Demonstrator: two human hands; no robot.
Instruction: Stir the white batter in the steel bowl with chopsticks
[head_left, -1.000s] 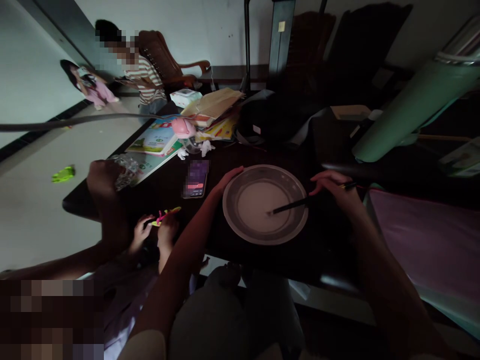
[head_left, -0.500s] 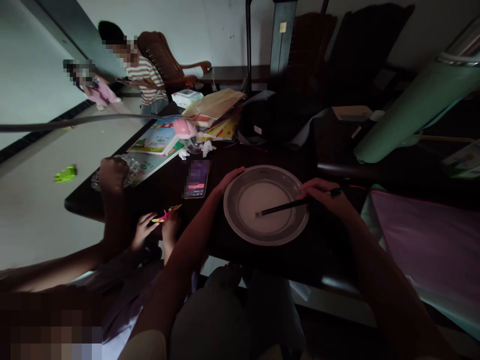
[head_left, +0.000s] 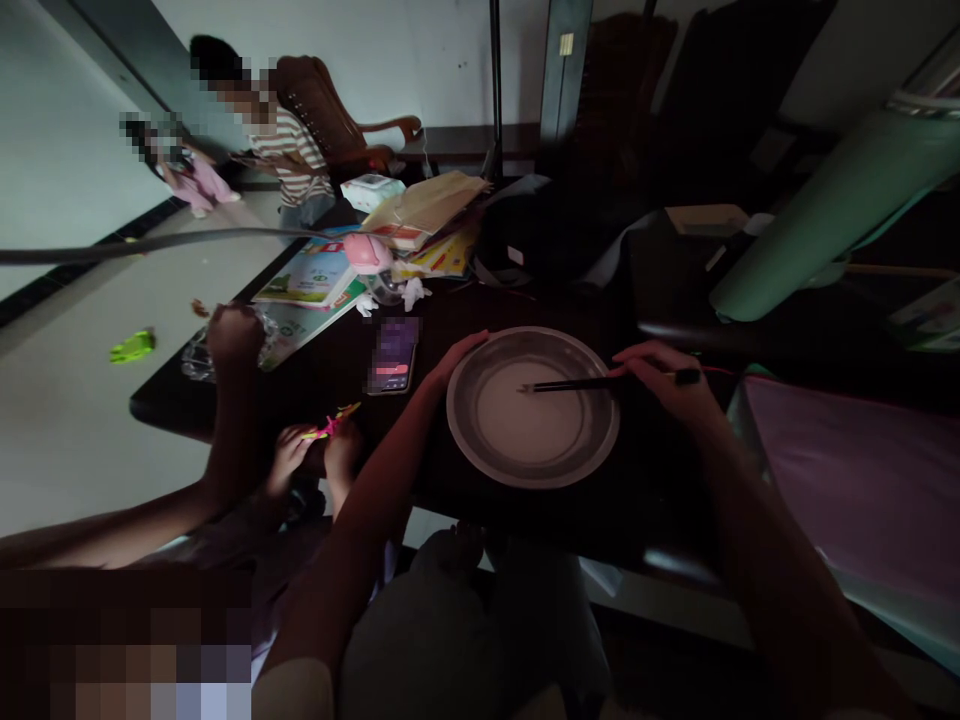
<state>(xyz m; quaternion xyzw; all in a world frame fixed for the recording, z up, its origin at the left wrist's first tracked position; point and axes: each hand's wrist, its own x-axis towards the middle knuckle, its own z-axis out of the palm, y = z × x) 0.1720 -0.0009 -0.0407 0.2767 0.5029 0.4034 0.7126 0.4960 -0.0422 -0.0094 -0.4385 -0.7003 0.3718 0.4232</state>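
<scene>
A round metal basin (head_left: 480, 452) holding a pale whitish liquid sits on the dark table (head_left: 337, 370) in front of me. My left hand (head_left: 454, 357) rests with its fingers curled against the basin's left rim. My right hand (head_left: 664, 380) is closed on dark chopsticks (head_left: 574, 384), which lie almost level with their tips over the liquid in the upper middle of the basin.
A phone (head_left: 392, 355) lies left of the basin. Books (head_left: 315, 280), a pink object (head_left: 367, 254) and papers (head_left: 427, 205) crowd the far end. Another person's arm (head_left: 225, 400) reaches onto the table; small hands hold a bright toy (head_left: 330, 424). Two people stand far left.
My right hand has swung the chopsticks from the lower part of the liquid up toward the far side, now nearly level. The other person's hand has shifted right along the table edge.
</scene>
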